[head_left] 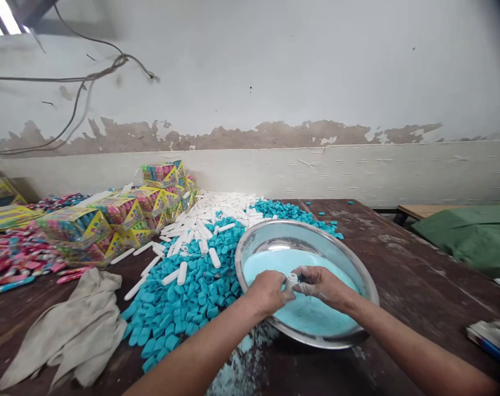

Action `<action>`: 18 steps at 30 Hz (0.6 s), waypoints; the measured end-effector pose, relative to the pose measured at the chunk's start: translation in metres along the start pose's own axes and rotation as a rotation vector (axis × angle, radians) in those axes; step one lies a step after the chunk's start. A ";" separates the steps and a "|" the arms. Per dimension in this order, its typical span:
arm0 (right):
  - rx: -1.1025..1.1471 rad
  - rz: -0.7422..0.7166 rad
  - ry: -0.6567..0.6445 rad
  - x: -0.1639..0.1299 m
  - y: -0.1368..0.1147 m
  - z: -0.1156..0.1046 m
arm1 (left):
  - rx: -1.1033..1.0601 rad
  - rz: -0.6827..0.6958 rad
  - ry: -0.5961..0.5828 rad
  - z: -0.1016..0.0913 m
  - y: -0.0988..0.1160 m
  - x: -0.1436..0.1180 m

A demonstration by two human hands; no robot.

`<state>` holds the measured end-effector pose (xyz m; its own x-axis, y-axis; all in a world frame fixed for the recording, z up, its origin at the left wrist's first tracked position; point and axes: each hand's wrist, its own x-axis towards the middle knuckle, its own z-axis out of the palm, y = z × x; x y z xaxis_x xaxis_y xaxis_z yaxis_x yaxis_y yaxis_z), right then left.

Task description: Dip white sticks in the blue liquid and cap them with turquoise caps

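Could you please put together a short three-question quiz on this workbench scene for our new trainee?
1. True or false: the metal bowl holds a pale blue powder.
2. What do the left hand and right hand hold between them? A) a white tube B) a blue cap C) the cloth
3. Fill in: the grey cloth lies to the ____ of the pile of blue caps.

Key
1. True.
2. A: the white tube is gripped by both hands over the bowl.
3. Left; more white tubes lie beyond the caps, beside the colourful boxes.
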<state>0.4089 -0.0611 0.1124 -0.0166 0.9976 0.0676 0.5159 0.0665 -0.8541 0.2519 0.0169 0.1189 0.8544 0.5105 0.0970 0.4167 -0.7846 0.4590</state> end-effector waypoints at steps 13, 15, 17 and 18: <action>-0.614 -0.067 0.025 -0.026 0.009 0.011 | 0.097 -0.072 0.002 0.015 0.005 0.009; -0.606 -0.074 0.071 -0.023 0.009 0.006 | 0.043 -0.067 0.016 0.008 0.001 0.005; -0.626 -0.078 0.194 -0.021 0.005 0.002 | -0.030 -0.059 0.057 -0.007 -0.009 -0.006; -0.641 -0.088 0.226 -0.021 0.001 0.001 | -0.090 -0.049 0.099 -0.017 -0.016 -0.014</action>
<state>0.4086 -0.0819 0.1097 0.0615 0.9554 0.2887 0.9271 0.0525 -0.3710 0.2281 0.0283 0.1257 0.7972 0.5829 0.1571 0.4236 -0.7255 0.5424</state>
